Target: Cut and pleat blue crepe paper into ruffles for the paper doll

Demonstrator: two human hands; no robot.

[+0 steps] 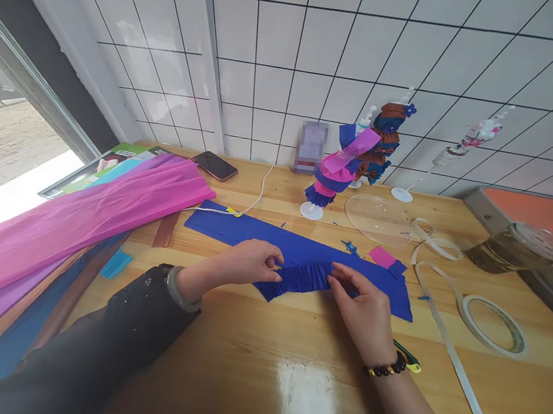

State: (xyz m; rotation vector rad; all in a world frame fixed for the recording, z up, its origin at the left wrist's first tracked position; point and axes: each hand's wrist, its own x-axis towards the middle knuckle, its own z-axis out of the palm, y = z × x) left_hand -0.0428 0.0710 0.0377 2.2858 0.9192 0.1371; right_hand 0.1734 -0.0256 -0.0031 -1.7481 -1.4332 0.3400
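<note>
A pleated strip of blue crepe paper (304, 277) lies between my hands, its left end folded downward. My right hand (362, 305) pinches the strip's right end between thumb and fingers. At the left end, my left hand (252, 262) has its thumb and index finger apart, the tips beside the pleats. Behind and under the strip, a long flat sheet of blue paper (238, 229) stretches across the wooden table (237, 363). Small pink and blue paper pieces (384, 257) rest on the sheet's right part.
Colored crepe paper (78, 216) is piled at left, near a phone (215, 166). Paper-decorated stands (336, 167) rise at the back. A tape roll (494, 326), loose white tape (458, 370), a glass jar (518, 247) and a green cutter (409, 357) are at right.
</note>
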